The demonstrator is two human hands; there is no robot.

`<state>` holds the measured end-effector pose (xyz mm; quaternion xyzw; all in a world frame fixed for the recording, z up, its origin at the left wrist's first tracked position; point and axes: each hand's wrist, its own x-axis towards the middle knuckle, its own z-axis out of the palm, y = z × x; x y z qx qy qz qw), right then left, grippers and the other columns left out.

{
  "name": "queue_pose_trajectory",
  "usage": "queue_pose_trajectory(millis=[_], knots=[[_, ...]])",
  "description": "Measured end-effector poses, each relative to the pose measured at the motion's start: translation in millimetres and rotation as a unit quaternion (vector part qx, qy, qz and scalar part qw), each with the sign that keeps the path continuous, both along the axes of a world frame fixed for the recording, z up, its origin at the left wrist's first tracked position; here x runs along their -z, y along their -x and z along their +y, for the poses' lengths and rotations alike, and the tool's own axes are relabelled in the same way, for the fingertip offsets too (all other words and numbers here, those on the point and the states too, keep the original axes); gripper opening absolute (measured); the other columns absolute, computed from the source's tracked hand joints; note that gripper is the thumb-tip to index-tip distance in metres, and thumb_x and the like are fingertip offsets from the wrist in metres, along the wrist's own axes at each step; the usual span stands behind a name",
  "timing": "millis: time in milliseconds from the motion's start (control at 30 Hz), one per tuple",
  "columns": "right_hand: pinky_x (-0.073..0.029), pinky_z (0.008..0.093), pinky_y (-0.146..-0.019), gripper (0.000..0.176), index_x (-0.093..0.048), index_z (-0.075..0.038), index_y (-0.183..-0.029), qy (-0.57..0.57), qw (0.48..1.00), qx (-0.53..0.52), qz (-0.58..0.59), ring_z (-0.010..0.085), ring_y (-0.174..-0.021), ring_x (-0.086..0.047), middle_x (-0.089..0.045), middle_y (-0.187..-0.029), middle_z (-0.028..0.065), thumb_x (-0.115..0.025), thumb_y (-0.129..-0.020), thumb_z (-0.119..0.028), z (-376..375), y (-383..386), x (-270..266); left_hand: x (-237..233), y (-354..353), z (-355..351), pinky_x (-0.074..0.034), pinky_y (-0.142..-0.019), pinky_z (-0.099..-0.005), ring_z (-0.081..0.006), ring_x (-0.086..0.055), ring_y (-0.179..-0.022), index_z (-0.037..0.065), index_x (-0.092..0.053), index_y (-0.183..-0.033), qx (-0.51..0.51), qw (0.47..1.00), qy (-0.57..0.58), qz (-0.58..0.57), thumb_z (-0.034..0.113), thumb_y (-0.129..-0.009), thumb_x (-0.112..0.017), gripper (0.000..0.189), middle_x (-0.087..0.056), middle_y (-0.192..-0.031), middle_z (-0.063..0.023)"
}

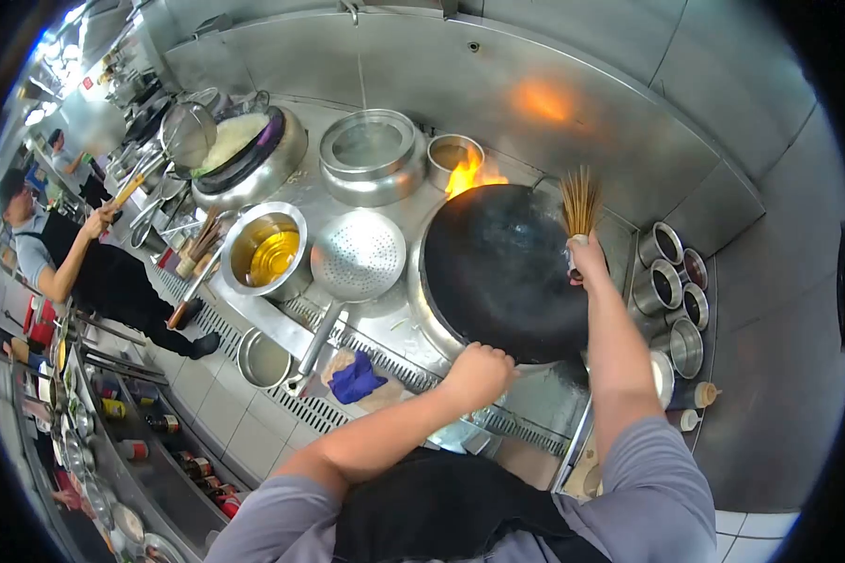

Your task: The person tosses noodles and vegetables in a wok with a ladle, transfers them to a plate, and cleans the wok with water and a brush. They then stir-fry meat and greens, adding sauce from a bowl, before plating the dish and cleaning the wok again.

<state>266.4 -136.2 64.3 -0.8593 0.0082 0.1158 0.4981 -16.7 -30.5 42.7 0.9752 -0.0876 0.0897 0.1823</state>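
Note:
My left hand [480, 377] is closed at the near edge of a large black wok [512, 272], where its handle would be; the fingers cover what they grip. The wok sits on a round burner, with orange flames [472, 175] rising behind its far left rim. In my right hand [587, 260] is a bamboo brush [580, 202], held by its bound end with the bristles pointing up, over the wok's right side. The wok looks dark and bare inside, with a faint haze over it.
Left of the wok are a perforated ladle [359, 253], a pot of yellow oil [267, 251], a blue cloth [356, 378] and a lidded round burner [368, 150]. Metal containers [665, 284] line the right side. A co-worker [75, 253] stands at far left, holding a wooden handle.

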Motion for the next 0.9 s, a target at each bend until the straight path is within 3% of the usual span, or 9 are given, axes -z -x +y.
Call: queue_pose_trajectory(millis=[133, 267, 333, 400, 500, 600, 733, 800, 900], knots=[[-0.041, 0.0305, -0.033, 0.061, -0.035, -0.022, -0.139, -0.010, 0.995, 0.037, -0.094, 0.0169, -0.045, -0.053, -0.059, -0.072, 0.0063, -0.060, -0.083, -0.023, 48, 27, 18, -1, 9, 0, -0.047, -0.068, -0.0387, -0.0264, -0.063, -0.070, 0.007, -0.062, -0.073, 0.037, 0.999, 0.008, 0.008, 0.032, -0.086, -0.056, 0.030, -0.063, -0.072, -0.0099], [-0.053, 0.0346, -0.053, 0.071, -0.034, -0.017, -0.142, 0.020, 0.927, -0.318, 0.199, 0.0234, -0.065, -0.064, -0.065, -0.089, 0.0144, -0.064, -0.080, -0.033, 71, 110, 8, -2, 0, 10, -0.047, -0.067, -0.0380, -0.0247, -0.063, -0.070, 0.008, -0.062, -0.073, 0.046, 0.999, -0.001, 0.000, 0.031, -0.085, -0.057, 0.027, -0.062, -0.071, -0.0086], [-0.053, 0.0378, -0.073, 0.068, -0.039, -0.017, -0.140, 0.120, 0.877, -0.464, 0.030, 0.0238, -0.086, -0.064, -0.066, -0.097, 0.0141, -0.066, -0.080, -0.032, 35, 97, -11, -3, 2, 8, -0.046, -0.065, -0.0368, -0.0241, -0.062, -0.070, 0.008, -0.061, -0.076, 0.048, 0.998, -0.023, -0.026, 0.018, -0.080, -0.055, 0.013, -0.062, -0.074, -0.0080], [-0.049, 0.0394, -0.085, 0.062, -0.046, -0.017, -0.135, 0.323, 0.816, -0.471, -0.087, 0.0273, -0.100, -0.062, -0.065, -0.109, 0.0157, -0.066, -0.078, -0.030, -19, 10, 7, -10, 3, 6, -0.047, -0.064, -0.0366, -0.0241, -0.062, -0.068, 0.008, -0.061, -0.076, 0.056, 0.998, -0.030, 0.004, 0.016, -0.078, -0.055, 0.010, -0.062, -0.073, -0.0081], [-0.049, 0.0440, -0.083, 0.053, -0.044, -0.021, -0.135, 0.517, 0.824, -0.176, -0.152, 0.0336, -0.098, -0.062, -0.063, -0.110, 0.0198, -0.055, -0.084, -0.034, -30, -21, -53, -3, 0, 1, -0.047, -0.064, -0.0361, -0.0237, -0.062, -0.068, 0.008, -0.060, -0.075, 0.036, 0.998, -0.041, 0.025, 0.017, -0.079, -0.055, 0.011, -0.062, -0.073, -0.0076], [-0.052, 0.0450, -0.075, 0.048, -0.046, -0.015, -0.130, 0.257, 0.950, -0.165, 0.060, 0.0309, -0.092, -0.064, -0.064, -0.105, 0.0204, -0.049, -0.087, -0.034, 13, 22, -49, 1, -1, 1, -0.047, -0.062, -0.0365, -0.0236, -0.062, -0.064, 0.009, -0.061, -0.073, 0.039, 0.998, -0.044, -0.013, 0.029, -0.084, -0.059, 0.023, -0.061, -0.067, -0.0063], [-0.052, 0.0355, -0.045, 0.052, -0.049, -0.026, -0.129, 0.122, 0.897, -0.374, 0.200, 0.0216, -0.054, -0.061, -0.064, -0.090, 0.0111, -0.062, -0.081, -0.038, 40, 133, -41, 3, -5, 0, -0.048, -0.061, -0.0364, -0.0245, -0.063, -0.063, 0.009, -0.060, -0.072, 0.033, 0.999, -0.022, -0.019, 0.030, -0.084, -0.060, 0.024, -0.061, -0.066, -0.0071], [-0.053, 0.0343, -0.045, 0.060, -0.043, -0.030, -0.136, 0.277, 0.843, -0.405, 0.218, 0.0221, -0.063, -0.064, -0.066, -0.094, 0.0073, -0.063, -0.081, -0.040, 6, 116, -64, 0, -2, -3, -0.048, -0.061, -0.0365, -0.0248, -0.063, -0.063, 0.009, -0.060, -0.071, 0.016, 0.999, -0.040, -0.029, 0.029, -0.084, -0.060, 0.024, -0.061, -0.066, -0.0074], [-0.052, 0.0385, -0.074, 0.041, -0.056, -0.019, -0.122, 0.578, 0.752, -0.297, -0.105, 0.0297, -0.089, -0.066, -0.067, -0.099, 0.0127, -0.058, -0.082, -0.031, -44, 19, -74, -4, -3, -6, -0.048, -0.062, -0.0365, -0.0248, -0.063, -0.064, 0.008, -0.061, -0.071, 0.001, 0.999, -0.043, -0.003, 0.029, -0.084, -0.060, 0.024, -0.061, -0.067, -0.0082]])
